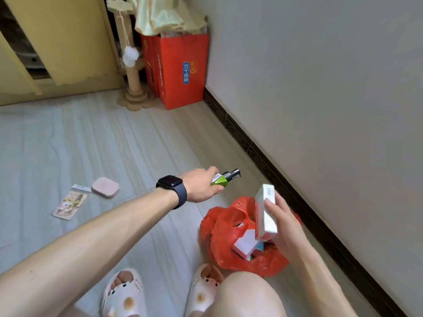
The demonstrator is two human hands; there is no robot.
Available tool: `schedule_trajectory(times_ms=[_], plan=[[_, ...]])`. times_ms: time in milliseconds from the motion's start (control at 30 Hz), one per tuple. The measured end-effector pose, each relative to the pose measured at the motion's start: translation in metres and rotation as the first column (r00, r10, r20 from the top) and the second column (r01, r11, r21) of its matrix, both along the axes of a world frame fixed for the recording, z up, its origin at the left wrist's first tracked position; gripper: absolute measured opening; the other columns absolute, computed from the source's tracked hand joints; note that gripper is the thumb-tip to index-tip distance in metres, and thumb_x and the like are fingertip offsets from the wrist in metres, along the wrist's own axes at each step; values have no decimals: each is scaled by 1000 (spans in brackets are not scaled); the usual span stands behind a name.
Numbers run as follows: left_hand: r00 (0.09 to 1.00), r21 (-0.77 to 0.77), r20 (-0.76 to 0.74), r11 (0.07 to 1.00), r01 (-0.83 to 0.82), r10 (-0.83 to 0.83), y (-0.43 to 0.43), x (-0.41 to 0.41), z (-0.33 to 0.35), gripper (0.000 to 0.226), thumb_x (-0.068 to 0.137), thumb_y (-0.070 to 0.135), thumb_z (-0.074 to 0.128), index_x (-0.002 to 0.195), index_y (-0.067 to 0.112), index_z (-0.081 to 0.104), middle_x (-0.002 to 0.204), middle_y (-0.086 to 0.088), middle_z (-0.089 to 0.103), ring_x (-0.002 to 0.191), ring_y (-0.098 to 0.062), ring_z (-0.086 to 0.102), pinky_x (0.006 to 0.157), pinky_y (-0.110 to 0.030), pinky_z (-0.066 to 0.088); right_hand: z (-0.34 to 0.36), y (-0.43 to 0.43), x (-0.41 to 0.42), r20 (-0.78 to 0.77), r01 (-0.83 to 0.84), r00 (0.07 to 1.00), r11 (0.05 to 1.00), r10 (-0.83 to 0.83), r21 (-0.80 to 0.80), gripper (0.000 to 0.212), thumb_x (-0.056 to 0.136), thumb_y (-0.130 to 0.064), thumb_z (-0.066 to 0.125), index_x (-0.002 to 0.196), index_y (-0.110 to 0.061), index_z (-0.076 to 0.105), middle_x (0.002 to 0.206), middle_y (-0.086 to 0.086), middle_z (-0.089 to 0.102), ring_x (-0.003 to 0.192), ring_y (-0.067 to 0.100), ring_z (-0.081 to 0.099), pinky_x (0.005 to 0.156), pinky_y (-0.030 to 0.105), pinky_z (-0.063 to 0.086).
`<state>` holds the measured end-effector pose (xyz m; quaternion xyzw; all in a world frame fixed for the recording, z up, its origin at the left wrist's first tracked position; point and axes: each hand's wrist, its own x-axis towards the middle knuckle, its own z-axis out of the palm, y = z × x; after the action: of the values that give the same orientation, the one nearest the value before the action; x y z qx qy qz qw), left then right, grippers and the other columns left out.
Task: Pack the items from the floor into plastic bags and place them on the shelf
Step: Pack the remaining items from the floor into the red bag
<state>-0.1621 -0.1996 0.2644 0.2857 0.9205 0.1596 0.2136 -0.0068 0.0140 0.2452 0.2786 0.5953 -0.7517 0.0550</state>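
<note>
My left hand, with a dark watch on the wrist, grips a small green bottle with a black pump top above the floor. My right hand holds a tall white and green box upright over a red plastic bag. The bag lies open on the floor by my feet with several small boxes inside. On the floor to the left lie a pink rounded square case and a flat printed packet.
A red paper gift bag stands in the far corner beside a cat scratching post with a hanging white ball. A yellow cabinet runs along the back. The white wall with its dark skirting runs on my right.
</note>
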Motion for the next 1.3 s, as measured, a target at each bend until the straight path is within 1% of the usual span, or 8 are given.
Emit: schedule_trajectory(times_ms=[100, 233, 400, 500, 700, 1000, 1167, 1300], plan=[[996, -17, 48, 997, 77, -76, 44, 25, -25, 56, 94, 54, 48, 137, 20, 37, 121, -14, 60, 108, -35, 58, 83, -39, 47, -46, 11, 29, 113, 293, 955, 922, -273, -253, 66, 77, -46, 76, 134, -21, 57, 122, 15, 67, 102, 29, 67, 90, 45, 53], [987, -33, 60, 988, 152, -149, 69, 55, -46, 54, 94, 55, 47, 137, 25, 36, 122, -9, 58, 107, -33, 58, 83, -40, 49, -70, 7, 30, 308, 327, 917, 919, -253, -221, 48, 89, -44, 66, 119, -7, 64, 88, 13, 67, 77, 24, 64, 76, 37, 51], [986, -25, 103, 991, 135, -132, 61, 62, -64, 51, 92, 56, 47, 134, 28, 39, 123, -5, 59, 107, -31, 58, 82, -38, 48, -85, 10, 16, 428, 29, 887, 944, -176, 327, 78, 78, -59, 64, 143, -20, 45, 130, 8, 63, 117, 27, 61, 100, 44, 49], [990, -41, 70, 991, 130, -126, 70, 59, -60, 54, 92, 57, 48, 137, 28, 39, 124, -4, 57, 109, -30, 57, 82, -37, 46, -80, 16, 21, 523, -265, 818, 649, -240, 713, 83, 86, -48, 58, 154, -18, 22, 150, 23, 33, 137, 42, 34, 110, 47, 31], [964, 37, -128, 970, 240, -234, 117, 84, -67, 53, 94, 53, 49, 138, 26, 37, 116, -7, 55, 103, -30, 56, 76, -39, 44, -67, 43, 38, 365, -169, 890, 545, -275, 821, 72, 98, -44, 48, 156, -15, 16, 155, 25, 21, 146, 38, 20, 115, 47, 24], [947, -205, -138, 944, 258, -289, 132, 112, -129, 59, 97, 35, 53, 148, 21, 27, 137, -14, 48, 122, -33, 47, 99, -43, 37, -59, 48, 57, 312, -102, 910, 582, -272, 807, 76, 97, -39, 52, 157, -15, 13, 159, 18, 20, 149, 30, 16, 118, 45, 23], [892, -589, -187, 773, 234, -412, 90, 94, -131, 75, 95, 51, 43, 156, 36, 2, 163, -12, -1, 145, -49, -12, 107, -72, -14, -62, 35, 56, 348, -193, 914, 532, -207, 825, 80, 92, -35, 57, 156, -11, 15, 157, 19, 24, 146, 33, 23, 117, 44, 24], [906, -729, -170, 668, 148, -386, 59, 74, -115, 68, 96, 44, 34, 155, 34, 3, 162, -10, -18, 144, -43, -23, 101, -74, -21, -56, 22, 50, 392, -269, 910, 529, -133, 805, 82, 92, -34, 57, 156, -7, 14, 160, 16, 22, 147, 32, 22, 118, 40, 21]])
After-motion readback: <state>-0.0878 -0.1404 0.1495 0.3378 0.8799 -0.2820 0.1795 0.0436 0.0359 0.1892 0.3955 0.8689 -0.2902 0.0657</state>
